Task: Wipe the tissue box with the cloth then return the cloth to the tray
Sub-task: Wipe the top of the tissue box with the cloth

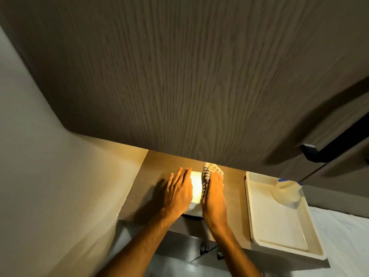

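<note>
A pale tissue box [196, 186] stands on the wooden shelf [147, 188], brightly lit from above. My left hand [179, 191] lies flat against the box's left side, fingers together and pointing away from me. My right hand [214, 196] presses a checked cloth [208, 171] against the box's right side; the cloth bunches up beyond my fingertips. Most of the box is hidden between my hands. A white tray [279, 222] sits to the right on the same shelf.
A clear plastic container with blue tape [286, 189] lies at the tray's far end. A dark wood-grain cabinet [189, 76] hangs low over the shelf, with a black handle [335, 144] at right. A grey wall [50, 176] closes the left side.
</note>
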